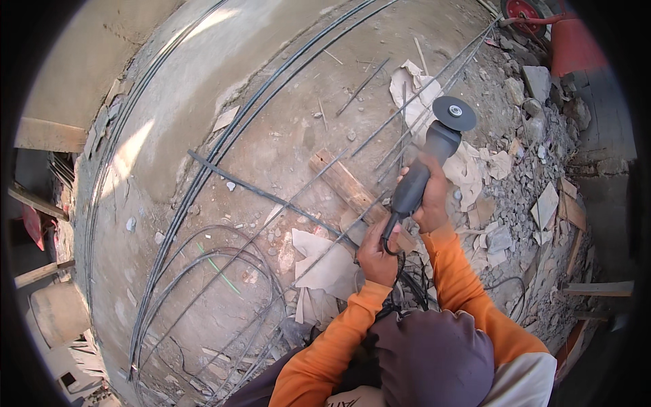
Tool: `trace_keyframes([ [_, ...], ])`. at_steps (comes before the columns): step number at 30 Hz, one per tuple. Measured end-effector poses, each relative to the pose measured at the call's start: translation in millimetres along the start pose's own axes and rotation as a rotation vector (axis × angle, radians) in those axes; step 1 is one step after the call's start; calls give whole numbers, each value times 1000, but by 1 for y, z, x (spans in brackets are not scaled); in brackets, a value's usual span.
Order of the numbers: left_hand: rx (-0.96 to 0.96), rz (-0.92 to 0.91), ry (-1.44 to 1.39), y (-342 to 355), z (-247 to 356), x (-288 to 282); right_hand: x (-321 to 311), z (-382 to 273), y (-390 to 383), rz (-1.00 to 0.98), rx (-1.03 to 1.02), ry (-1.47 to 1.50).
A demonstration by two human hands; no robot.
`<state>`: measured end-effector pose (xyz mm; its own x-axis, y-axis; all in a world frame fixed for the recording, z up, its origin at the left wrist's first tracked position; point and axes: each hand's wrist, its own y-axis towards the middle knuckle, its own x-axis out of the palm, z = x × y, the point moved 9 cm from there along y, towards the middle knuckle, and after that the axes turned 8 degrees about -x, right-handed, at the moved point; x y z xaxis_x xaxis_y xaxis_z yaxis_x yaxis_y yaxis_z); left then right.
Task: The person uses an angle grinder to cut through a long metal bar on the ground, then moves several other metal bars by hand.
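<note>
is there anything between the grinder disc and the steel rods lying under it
Nothing visible. The angle grinder, gripped by the right hand with the left hand at its rear end, holds its disc above the steel rods and torn paper sacking, with open air between.

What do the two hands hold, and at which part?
Both hold an angle grinder: the right hand grips its dark body, and the left hand holds the rear end, where the cable leaves.
</note>
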<state>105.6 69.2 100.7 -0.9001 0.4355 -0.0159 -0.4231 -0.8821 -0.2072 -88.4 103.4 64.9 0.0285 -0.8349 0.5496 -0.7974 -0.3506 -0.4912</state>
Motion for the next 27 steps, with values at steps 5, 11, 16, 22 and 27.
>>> trace_keyframes([
  [5,-7,-44,146,-5,4,1,-4,-1,-9,11,-9,15],
  [11,10,-82,175,-18,1,11,-21,-6,-9,14,20,2],
  [16,25,-142,212,-28,-5,26,-34,-10,-6,2,52,30],
  [22,172,-158,191,-30,-9,24,-44,-19,-9,49,6,76],
  [27,402,-382,351,-21,0,-3,-102,-37,8,34,-12,-44],
])
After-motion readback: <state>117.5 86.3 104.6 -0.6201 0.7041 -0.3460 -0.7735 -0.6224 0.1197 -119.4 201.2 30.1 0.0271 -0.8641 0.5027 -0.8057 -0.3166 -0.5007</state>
